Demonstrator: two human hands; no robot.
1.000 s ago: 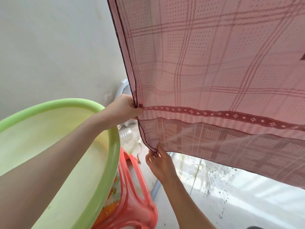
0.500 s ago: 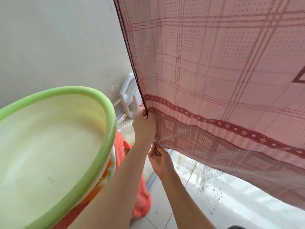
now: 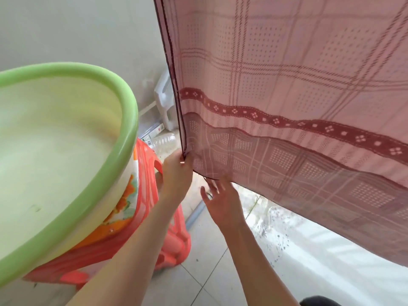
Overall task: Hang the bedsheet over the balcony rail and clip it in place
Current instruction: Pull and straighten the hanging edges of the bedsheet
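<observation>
The left hand [image 3: 176,173] had slid down the pink checked cotton bedsheet [image 3: 287,96] to pinch its lower corner; the right hand [image 3: 223,199] had let go, fingers [image 3: 215,186] spread just under the hem. The sheet hung doubled beside the green plastic basin [image 3: 123,102], open tiled floor [image 3: 212,261] below.

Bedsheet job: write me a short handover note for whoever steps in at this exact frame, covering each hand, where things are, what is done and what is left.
Left hand: pinches the bedsheet at its lower left corner, on the side hem.
Right hand: open, fingers spread just under the bottom hem, holding nothing.
Bedsheet: hangs down from above the frame; the rail is out of view.
Nearby: green basin sits on a red stool to the left.
Done: the sheet is already up and hanging.
Left: no clips are in view, so clipping cannot be confirmed; check it at the rail.
</observation>
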